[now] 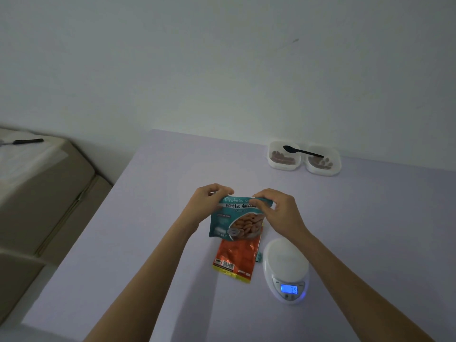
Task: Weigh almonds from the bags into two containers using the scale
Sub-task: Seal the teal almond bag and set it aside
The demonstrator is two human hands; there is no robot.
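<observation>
In the head view, we judge the weighing nearly done. At the upper right of the worktop (148, 255), the two containers (283, 166) each hold almonds, with a black spoon (302, 151) laid across them. The scale (286, 262) at lower right is bare, its display lit. At centre, our left hand (209, 201) and right hand (276, 208) pinch the top edge of the teal bag (237, 220), which overlaps the orange bag (234, 260).

The pale purple table (148, 255) carries an orange bag (234, 260) lying flat and a white scale (286, 262) just beside it, showing 39. By the far edge stand a left container (274, 161) and a right container (336, 166), side by side.
</observation>
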